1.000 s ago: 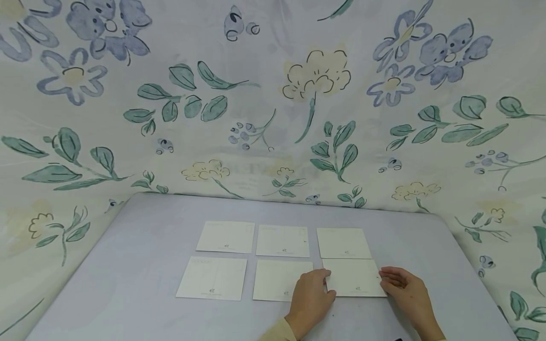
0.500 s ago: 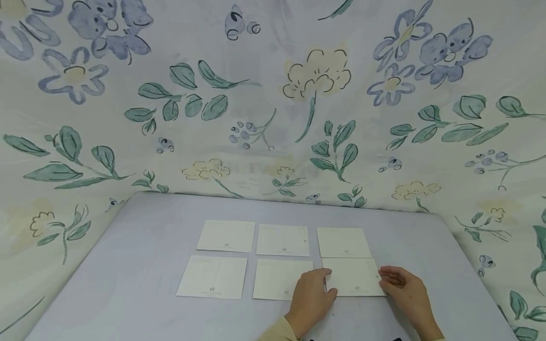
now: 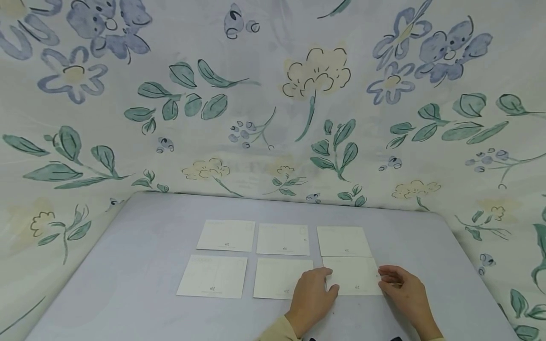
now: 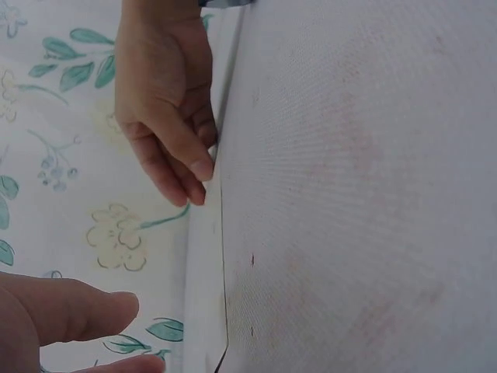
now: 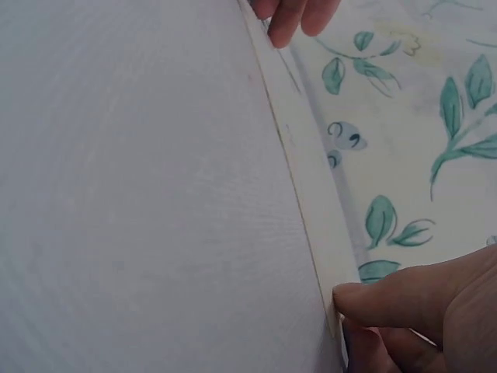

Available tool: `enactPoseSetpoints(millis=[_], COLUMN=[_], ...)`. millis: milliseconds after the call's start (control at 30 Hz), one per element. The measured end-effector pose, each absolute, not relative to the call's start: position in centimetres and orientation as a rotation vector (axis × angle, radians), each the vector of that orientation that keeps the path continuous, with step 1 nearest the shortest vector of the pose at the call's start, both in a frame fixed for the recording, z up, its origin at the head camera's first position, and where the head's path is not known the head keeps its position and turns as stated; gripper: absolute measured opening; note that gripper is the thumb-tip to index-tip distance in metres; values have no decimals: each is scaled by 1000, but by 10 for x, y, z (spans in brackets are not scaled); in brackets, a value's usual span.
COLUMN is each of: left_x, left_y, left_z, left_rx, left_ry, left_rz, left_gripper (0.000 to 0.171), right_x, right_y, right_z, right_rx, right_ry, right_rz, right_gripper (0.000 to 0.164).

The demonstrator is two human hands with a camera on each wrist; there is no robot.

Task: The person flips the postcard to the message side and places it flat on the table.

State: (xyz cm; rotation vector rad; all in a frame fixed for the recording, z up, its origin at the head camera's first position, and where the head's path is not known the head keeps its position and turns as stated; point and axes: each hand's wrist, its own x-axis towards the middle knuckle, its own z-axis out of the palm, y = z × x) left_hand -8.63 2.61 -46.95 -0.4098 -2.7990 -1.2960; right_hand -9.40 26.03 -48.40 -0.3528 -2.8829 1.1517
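A cream postcard (image 3: 353, 277) with a small printed mark lies flat at the front right of a group of postcards. The left hand (image 3: 310, 297) rests at its left edge, thumb spread from the forefinger, partly covering the front middle postcard (image 3: 275, 274). At the opposite edge, the right hand (image 3: 405, 293) touches the same card with thumb and fingertips, its fingers softly bent. In the right wrist view, the right thumb (image 5: 373, 303) lies against the card's corner. The left wrist view shows the left thumb (image 4: 85, 307) extended.
Behind are the back right postcard (image 3: 343, 241), meeting the front one along its edge, the back middle postcard (image 3: 282, 239) and the back left postcard (image 3: 225, 235). Another postcard (image 3: 212, 276) lies front left. The pale table (image 3: 128, 265) backs onto a floral cloth (image 3: 264, 104).
Both hands stay at the same card's edges, almost still. The left thumb shifts very slightly to the right; the cards keep their layout.
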Motion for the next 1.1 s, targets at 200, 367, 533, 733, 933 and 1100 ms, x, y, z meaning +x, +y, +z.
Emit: enactPoseSetpoints(millis=[200,367,533,733,933,1100], left_x=[-86,-86,-86,-85,-85,-88], left_y=[25,25,24,24,21,15], left_z=[-467,-468,-468,-467,-463,-458], left_rx=[-413,-413,-410,-413,-422,-416], left_ry=[-2808,-2814,-2822,-2822,-2816,-2777], left_rz=[-1299,-1294,-1309,-1327,-1264,-1260], left_gripper=[29,29,30,31,30,28], right_x=[-94,-93,-94,-96,-97,-96], right_y=[259,258,260,262,261,258], right_z=[-484,-485,-484,-485,-487,-486], right_rx=[-341,-353,-361,-467,-527,-524], right_ry=[-2888,-2886,-2878,-2818,-2794,-2765], right_rz=[1135,1133,1172,1296,1265,1271], right_gripper=[38,39,40,41,40,38])
